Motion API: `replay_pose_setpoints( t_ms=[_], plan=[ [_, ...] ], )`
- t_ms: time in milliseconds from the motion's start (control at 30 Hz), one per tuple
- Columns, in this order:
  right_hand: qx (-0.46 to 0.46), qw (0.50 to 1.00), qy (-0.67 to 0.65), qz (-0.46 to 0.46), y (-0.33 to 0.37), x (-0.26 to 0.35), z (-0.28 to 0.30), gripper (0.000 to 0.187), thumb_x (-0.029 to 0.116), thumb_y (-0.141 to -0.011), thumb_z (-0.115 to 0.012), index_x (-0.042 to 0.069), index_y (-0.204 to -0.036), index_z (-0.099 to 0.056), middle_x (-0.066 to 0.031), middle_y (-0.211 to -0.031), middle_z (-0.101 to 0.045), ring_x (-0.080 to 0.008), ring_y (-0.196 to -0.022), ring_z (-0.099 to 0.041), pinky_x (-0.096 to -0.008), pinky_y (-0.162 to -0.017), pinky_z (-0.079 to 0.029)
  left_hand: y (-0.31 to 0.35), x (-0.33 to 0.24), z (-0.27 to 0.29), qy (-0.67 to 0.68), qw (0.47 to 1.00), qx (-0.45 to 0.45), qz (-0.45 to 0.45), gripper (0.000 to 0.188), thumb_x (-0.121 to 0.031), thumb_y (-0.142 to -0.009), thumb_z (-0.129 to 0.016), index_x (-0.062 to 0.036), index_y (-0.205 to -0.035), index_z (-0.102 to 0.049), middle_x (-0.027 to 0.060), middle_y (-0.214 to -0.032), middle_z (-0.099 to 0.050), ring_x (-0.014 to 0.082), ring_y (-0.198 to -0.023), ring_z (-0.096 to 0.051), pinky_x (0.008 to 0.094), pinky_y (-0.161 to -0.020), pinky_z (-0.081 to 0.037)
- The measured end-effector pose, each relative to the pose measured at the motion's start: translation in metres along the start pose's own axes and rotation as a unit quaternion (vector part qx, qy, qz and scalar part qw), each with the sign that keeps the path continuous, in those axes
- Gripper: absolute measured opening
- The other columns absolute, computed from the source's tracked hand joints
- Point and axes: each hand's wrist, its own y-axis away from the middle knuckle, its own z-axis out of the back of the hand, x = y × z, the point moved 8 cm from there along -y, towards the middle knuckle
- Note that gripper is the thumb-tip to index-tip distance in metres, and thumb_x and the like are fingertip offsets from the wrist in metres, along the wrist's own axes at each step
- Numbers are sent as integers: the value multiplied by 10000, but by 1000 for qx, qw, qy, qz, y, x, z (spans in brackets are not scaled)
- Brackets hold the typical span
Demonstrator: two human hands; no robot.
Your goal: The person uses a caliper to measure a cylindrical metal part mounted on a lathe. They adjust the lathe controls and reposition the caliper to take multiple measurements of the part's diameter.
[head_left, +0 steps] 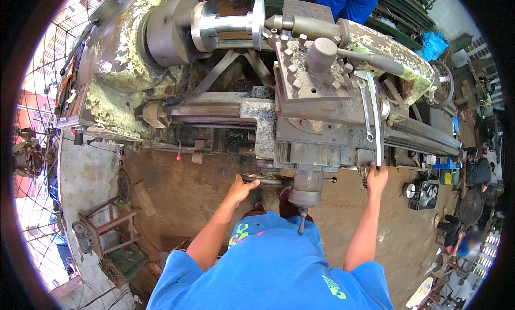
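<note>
A paint-worn lathe [120, 60] stands before me. Its chuck [169, 31] is blurred as if spinning. Between the chuck and the tailstock [316, 28] sits a shiny spool-shaped metal workpiece [233, 24] with a flange at either end. The tool post [316, 76], ringed with square-headed bolts, is close to the right flange. Below the carriage, my left hand [240, 192] grips the left side of a handwheel rim [271, 179], thumb along it. My right hand [377, 179] is closed at the carriage's lower right, just below a caliper [377, 122]; what it holds is hidden.
A combination wrench [366, 108] lies beside the caliper on the carriage. A ball-ended crank handle [302, 221] juts toward my body. At right stands a black tray [426, 194]; at left, a wooden frame [112, 224]. Someone in blue trousers [343, 3] stands behind the lathe.
</note>
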Motion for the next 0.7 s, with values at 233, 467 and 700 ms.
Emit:
replay_pose_setpoints(
  t_ms=[233,467,700],
  plan=[
    [12,999,-11,-31,1,-3,-1,240,179,-908,-644,-50,-977,-667,-243,-751,-665,-388,-716,-665,-444,-667,-487,5,-5,2,13,1000,12,-2,1225,-517,-821,-769,173,-1500,-19,373,-1508,-323,377,-1422,-375,377,-1132,-351],
    [1,1000,1,-7,0,-2,-1,261,193,-921,-655,-50,-1013,-674,-253,-817,-691,-404,-782,-688,-435,-715,-502,-14,10,-2,38,998,46,-18,1214,-499,-828,-770,182,-1494,-16,368,-1502,-339,372,-1425,-371,381,-1137,-343],
    [19,999,2,-39,-3,-11,-5,272,197,-928,-650,-60,-1016,-673,-270,-837,-691,-429,-812,-686,-453,-723,-498,-15,12,1,38,998,-4,-40,1136,-527,-805,-783,203,-1457,-206,350,-1420,-456,361,-1344,-470,370,-1087,-394]
  ],
)
